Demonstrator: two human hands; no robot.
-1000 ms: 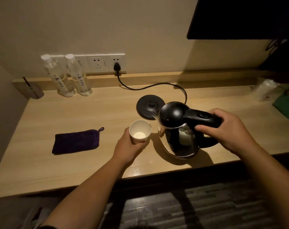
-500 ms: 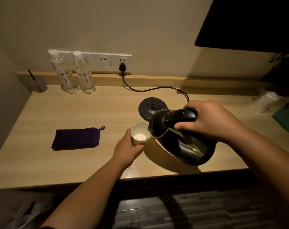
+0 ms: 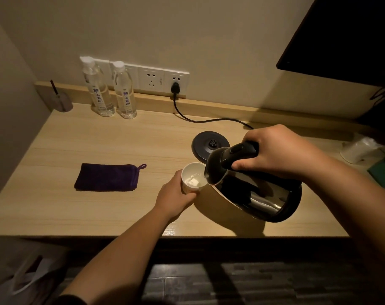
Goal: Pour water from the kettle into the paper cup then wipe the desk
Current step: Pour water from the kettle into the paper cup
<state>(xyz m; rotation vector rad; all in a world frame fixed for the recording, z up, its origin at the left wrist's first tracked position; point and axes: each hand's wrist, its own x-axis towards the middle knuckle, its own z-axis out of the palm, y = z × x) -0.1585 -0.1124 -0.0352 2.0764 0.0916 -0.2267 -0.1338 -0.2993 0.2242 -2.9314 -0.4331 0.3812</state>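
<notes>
Two bare forearms reach in from the lower edge of the view. The left hand point(image 3: 176, 194) and the right hand point(image 3: 279, 150) wear no gloves, rings, watch or bands on the parts that show. Both wrists and forearms are uncovered. A dark sleeve edge point(image 3: 70, 300) shows at the bottom of the left arm. The right arm's upper part runs out of view.

The black flat screen point(image 3: 349, 34) on the far right wall and the green cloth-like item point(image 3: 384, 176) are cut by the right edge; the tilted black-and-steel kettle point(image 3: 253, 192) hides the white paper cup point(image 3: 192, 178)'s right rim.
</notes>
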